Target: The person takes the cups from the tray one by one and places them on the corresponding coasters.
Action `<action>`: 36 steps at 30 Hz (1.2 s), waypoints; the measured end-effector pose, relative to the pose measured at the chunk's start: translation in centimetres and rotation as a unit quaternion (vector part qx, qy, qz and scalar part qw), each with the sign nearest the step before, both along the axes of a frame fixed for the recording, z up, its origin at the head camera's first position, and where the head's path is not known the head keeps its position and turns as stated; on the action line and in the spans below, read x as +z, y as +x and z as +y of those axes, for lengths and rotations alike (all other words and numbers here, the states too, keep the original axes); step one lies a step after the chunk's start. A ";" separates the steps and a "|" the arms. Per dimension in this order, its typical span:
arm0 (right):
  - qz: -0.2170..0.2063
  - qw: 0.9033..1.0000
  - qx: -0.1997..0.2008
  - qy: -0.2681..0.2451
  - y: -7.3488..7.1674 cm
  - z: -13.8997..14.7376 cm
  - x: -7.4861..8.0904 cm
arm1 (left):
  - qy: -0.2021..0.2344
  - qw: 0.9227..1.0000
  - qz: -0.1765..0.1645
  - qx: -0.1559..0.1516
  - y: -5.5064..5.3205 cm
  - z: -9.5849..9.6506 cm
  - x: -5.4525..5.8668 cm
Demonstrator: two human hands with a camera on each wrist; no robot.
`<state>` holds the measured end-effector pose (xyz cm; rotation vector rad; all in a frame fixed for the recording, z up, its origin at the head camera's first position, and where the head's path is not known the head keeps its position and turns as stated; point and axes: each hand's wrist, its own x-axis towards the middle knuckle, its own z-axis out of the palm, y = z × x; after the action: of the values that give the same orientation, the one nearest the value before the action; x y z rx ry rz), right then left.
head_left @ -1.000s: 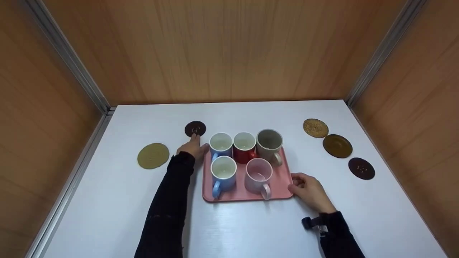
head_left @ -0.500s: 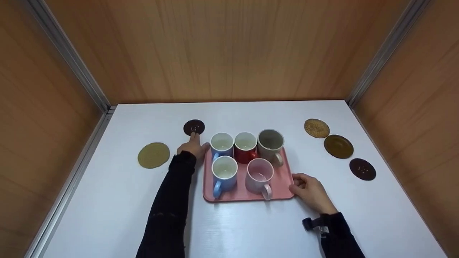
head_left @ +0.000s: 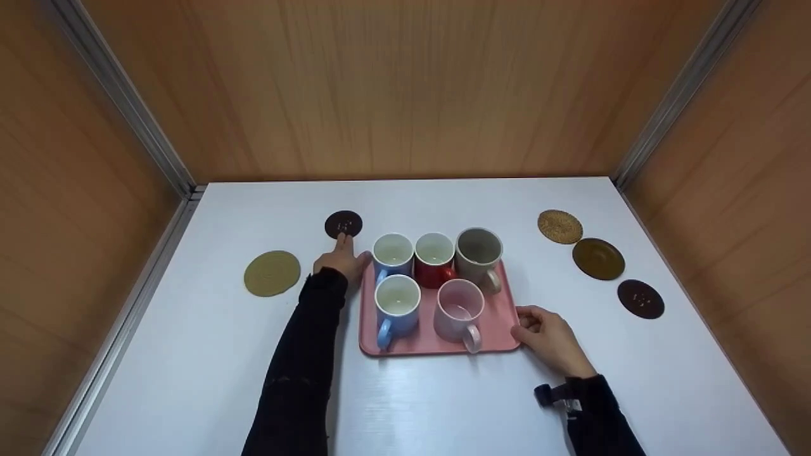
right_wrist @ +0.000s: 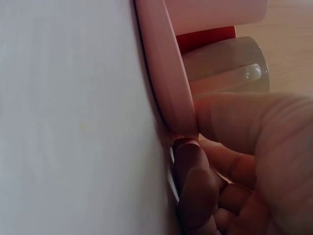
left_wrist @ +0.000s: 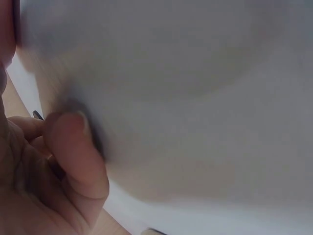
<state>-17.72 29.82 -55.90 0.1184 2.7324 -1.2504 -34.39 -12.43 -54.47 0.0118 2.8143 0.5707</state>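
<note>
A pink tray (head_left: 421,345) lies on the white table with mugs on it: a light blue mug (head_left: 388,261) behind another light blue mug (head_left: 405,316), a red mug (head_left: 429,272), a grey mug (head_left: 467,269) and a pink mug (head_left: 451,320). My left hand (head_left: 339,261) is left of the tray. Its extended fingertips touch the near edge of a dark brown coaster (head_left: 343,221), while the thumb lies by the tray's left edge. My right hand (head_left: 554,339) pinches the tray's right rim near its front corner, the thumb on the rim (right_wrist: 168,73) and fingertips low beside it.
An olive-green round coaster (head_left: 272,273) lies at the left. On the right, a gold patterned coaster (head_left: 560,226), a dark olive coaster (head_left: 598,258) and another dark brown coaster (head_left: 640,299) form a slanting row. Wooden walls (head_left: 405,88) stand at the back and both sides.
The dark brown coaster at my left fingertips has shifted very slightly left relative to the tray. Both hands, the tray and the mugs stay nearly still.
</note>
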 end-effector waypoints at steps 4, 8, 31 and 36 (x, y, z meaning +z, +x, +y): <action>0.004 1.000 0.001 -0.002 0.0 0.0 0.0 | -0.006 1.000 0.003 -0.001 -0.1 -0.1 -0.1; -0.004 1.000 -0.003 -0.002 -0.1 0.0 0.0 | -0.004 1.000 0.005 -0.001 -0.1 -0.2 -0.1; 0.008 1.000 0.001 -0.007 0.0 0.1 0.0 | -0.013 1.000 0.026 -0.005 0.6 0.0 -0.1; 0.015 1.000 0.003 -0.008 0.0 0.1 -0.1 | -0.011 1.000 0.022 -0.002 1.1 0.1 0.0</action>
<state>-17.76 29.90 -56.04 0.0892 2.7458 -1.2822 -33.33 -12.31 -54.44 0.0256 2.8627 0.5447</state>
